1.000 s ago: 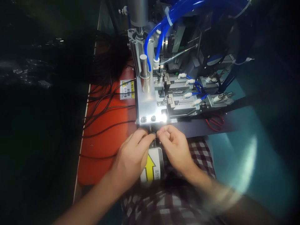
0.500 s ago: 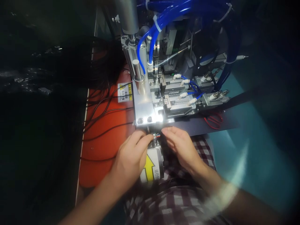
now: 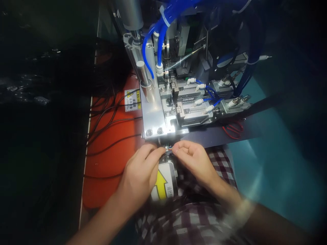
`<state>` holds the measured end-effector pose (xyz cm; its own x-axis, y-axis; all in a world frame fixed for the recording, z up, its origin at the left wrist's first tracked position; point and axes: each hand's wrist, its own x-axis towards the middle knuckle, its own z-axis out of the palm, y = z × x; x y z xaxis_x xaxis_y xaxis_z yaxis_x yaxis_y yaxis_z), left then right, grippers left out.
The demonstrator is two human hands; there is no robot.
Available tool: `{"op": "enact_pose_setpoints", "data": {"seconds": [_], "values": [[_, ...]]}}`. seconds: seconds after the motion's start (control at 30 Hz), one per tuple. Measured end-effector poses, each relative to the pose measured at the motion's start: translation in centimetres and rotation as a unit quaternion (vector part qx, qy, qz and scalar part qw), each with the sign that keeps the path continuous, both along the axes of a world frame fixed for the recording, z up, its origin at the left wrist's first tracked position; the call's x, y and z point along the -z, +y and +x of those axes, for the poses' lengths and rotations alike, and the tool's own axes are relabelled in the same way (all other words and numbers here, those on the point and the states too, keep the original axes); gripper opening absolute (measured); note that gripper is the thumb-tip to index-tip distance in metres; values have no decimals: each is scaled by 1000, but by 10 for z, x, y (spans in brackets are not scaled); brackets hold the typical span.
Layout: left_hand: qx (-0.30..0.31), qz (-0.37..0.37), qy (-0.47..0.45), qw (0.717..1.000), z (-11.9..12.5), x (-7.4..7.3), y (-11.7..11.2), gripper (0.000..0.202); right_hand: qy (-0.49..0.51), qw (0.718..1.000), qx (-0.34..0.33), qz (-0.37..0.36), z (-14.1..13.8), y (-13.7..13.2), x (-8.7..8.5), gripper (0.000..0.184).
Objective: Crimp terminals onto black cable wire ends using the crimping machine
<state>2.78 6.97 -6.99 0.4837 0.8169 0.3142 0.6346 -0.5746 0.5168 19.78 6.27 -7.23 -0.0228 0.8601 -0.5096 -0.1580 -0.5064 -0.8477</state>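
Observation:
Several thin coloured wires stretch between my fingertips, just in front of the metal machine. My left hand pinches their left end between thumb and forefinger, where a small pale piece shows too little to name. At the wires' right end, the thumb and forefinger of my right hand are closed on the tips. Below my left hand lies a white label with a yellow arrow, on a rounded machine part.
Blue air tubes and silver pneumatic cylinders fill the machine beyond my hands. Black cables cross the orange surface on the left, near a warning label. A red cable lies coiled on the right.
My right hand has moved left and closed on the free ends of the wires. My left hand keeps its pinch. The whole view has shifted slightly.

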Motion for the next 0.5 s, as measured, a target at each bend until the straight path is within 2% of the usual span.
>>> {"op": "enact_pose_setpoints", "data": {"seconds": [0.1, 0.3, 0.4, 0.5], "values": [[0, -4, 1, 1000, 0, -1, 0, 24, -7, 1000, -12, 19, 0, -1, 4, 15], [-1, -8, 1, 1000, 0, -1, 0, 24, -99, 990, -13, 104, 0, -3, 7, 11], [1, -9, 1, 1000, 1, 0, 0, 25, -84, 993, -18, 85, 0, -2, 5, 11], [-1, -6, 1, 1000, 1, 0, 1, 24, -9, 999, -26, 30, 1, 1, 4, 15]]}}
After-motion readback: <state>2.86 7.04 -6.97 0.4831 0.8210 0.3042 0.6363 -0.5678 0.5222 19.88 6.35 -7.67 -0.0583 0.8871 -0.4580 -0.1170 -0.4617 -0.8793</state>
